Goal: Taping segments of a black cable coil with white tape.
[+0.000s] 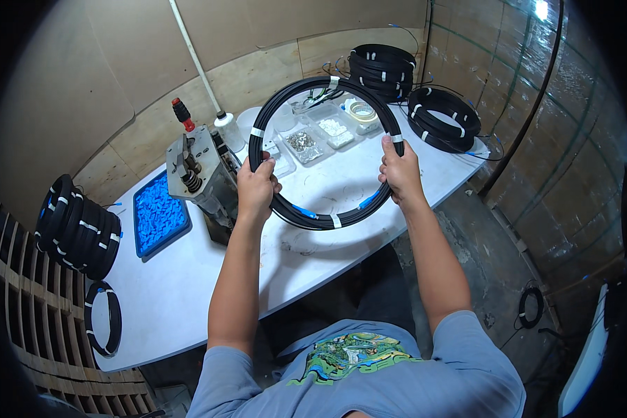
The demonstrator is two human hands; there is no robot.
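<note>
Currently gripping a black cable coil (325, 150) with both hands, held up over the middle of the white table (188, 292), toward its far edge. Left hand (256, 188) closed round the left side of the ring, fingers wrapped, thumb across the strands. Right hand (399, 171) closed round the right side, just below a white tape band. Hands on opposite sides of the ring, roughly level, so neither nearer than the other: coil spans between them, its flat face tilted toward the camera, top arc leaning away over the clear plastic trays (320, 136) near the far edge. White tape bands at several spots round the ring; blue connector ends (306, 212) showing on the lower arc, between the two hands. Crimping press (198, 174) standing just left of the left hand, blue tray of small blue parts (159, 214) beside it toward the left edge. More stacked coils (383, 70) at the far right corner, another bundle of coils (78, 226) off the left edge, one single coil (103, 317) lying at the near left corner. Cannot tell whether the lower arc touches the table; appears clear of it.
</note>
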